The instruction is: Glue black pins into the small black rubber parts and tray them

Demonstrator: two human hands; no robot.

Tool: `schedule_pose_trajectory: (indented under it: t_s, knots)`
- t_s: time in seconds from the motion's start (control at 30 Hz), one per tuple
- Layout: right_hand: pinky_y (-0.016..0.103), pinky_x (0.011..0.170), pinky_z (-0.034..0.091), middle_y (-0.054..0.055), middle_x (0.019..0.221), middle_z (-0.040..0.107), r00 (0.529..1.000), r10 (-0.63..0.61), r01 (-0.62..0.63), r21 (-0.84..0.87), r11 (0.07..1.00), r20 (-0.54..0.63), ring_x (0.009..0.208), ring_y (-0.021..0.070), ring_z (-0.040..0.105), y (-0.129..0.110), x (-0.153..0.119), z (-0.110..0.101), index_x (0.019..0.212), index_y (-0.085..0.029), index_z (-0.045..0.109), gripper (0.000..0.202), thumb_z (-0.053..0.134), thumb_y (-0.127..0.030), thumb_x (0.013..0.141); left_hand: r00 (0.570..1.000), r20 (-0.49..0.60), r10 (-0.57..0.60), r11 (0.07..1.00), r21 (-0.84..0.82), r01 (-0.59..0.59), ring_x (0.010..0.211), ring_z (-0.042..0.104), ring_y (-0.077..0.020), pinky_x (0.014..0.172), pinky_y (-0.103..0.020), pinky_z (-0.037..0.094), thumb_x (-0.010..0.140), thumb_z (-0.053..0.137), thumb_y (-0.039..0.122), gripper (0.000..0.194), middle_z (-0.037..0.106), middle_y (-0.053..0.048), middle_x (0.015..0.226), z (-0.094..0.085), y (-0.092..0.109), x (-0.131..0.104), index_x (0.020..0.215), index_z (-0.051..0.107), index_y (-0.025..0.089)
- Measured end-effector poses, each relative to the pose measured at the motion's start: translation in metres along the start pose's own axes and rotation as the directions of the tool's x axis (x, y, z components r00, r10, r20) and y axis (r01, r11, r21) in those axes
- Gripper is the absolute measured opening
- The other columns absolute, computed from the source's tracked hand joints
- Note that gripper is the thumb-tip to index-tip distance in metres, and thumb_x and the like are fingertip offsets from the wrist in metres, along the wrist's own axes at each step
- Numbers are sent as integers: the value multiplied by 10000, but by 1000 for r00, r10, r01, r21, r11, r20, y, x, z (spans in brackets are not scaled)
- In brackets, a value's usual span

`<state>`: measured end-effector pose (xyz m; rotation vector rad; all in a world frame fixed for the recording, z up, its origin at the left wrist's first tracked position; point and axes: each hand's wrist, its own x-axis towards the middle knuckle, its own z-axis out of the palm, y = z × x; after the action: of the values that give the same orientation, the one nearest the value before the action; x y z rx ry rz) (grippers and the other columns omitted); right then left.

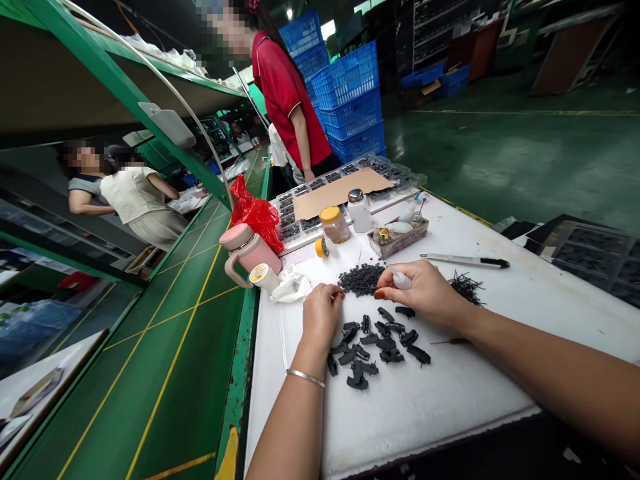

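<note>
My right hand (pixel 425 290) is closed round a small white squeeze bottle (pixel 401 279), its tip hidden by the fingers. My left hand (pixel 323 308) is pinched at the left edge of a heap of tiny black parts (pixel 363 279); whatever its fingertips hold is too small to make out. Below and between the hands, several curved black plastic pieces (pixel 386 343) lie scattered on the white tabletop (pixel 410 400). Behind my right wrist is a bundle of thin black pins (pixel 466 288).
A pink mug (pixel 255 250), white tissue (pixel 291 285), yellow-lidded jar (pixel 335 225), white pump bottle (pixel 359 212) and small box (pixel 400 237) stand farther back. A knife-like tool (pixel 465 260) lies to the right. A green conveyor (pixel 185 353) runs left. A person in red (pixel 285 93) stands beyond the parts trays (pixel 290 223).
</note>
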<state>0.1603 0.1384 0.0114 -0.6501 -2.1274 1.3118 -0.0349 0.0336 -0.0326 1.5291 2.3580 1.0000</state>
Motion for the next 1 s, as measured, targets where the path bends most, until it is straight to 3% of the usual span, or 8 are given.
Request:
schedule_pose_trajectory:
  t_s: [0.17,0.33,0.4,0.47,0.57,0.7,0.9,1.0]
  knots:
    - [217,499,337,-18,568,557,993,87,-93,73,993,82,520,90,455,3,1,5,685,-142,642,188,669,-323,727,999,-8,-35,993,-112,34,793,542,-196,809,-347,419,726,551,73,161,613,-41,782,-2,-2,0,730,663,189]
    - [225,486,376,6,607,583,966,195,-235,262,936,168,520,105,487,7,6,5,733,-135,616,276,710,-389,680,994,88,-67,920,-380,96,819,615,-205,662,-306,520,819,550,269,152,662,-87,901,-11,10,-8,850,635,147]
    - [232,494,393,12,623,584,961,199,-254,331,909,189,530,111,499,8,7,5,731,-134,598,307,722,-408,668,985,164,-53,830,-541,135,915,629,-215,682,-296,537,840,554,319,182,656,-107,1041,-15,22,-16,863,610,147]
    - [230,492,391,8,618,576,964,176,-242,383,892,200,527,109,496,9,7,6,731,-135,587,313,722,-412,672,964,262,-52,643,-730,233,973,621,-230,710,-290,538,806,627,307,169,643,-120,1093,-19,36,-24,816,599,141]
    - [222,482,373,3,606,571,971,147,-213,404,889,188,517,102,480,8,6,9,738,-134,588,306,717,-407,685,938,346,-12,509,-806,303,912,627,-214,699,-274,537,754,705,272,165,644,-121,1060,-22,51,-32,777,628,127]
    - [210,475,338,-21,558,537,979,142,-183,333,925,144,504,90,440,5,3,13,720,-137,597,282,710,-395,699,947,321,21,537,-802,260,804,612,-181,660,-266,538,732,725,260,157,631,-108,993,-21,57,-34,765,669,117]
    - [228,557,404,8,649,586,997,-3,-3,85,996,74,618,123,520,5,0,17,720,-144,623,260,654,-398,766,971,238,11,624,-761,179,697,575,-146,621,-248,526,724,715,239,132,626,-83,872,-21,56,-33,766,690,117]
    - [216,474,430,-6,699,574,996,38,-50,154,987,76,560,120,554,8,-1,12,882,-173,569,285,623,-438,792,977,210,-25,678,-715,171,701,582,-152,618,-252,534,723,706,254,127,634,-80,886,-24,55,-34,752,694,131]
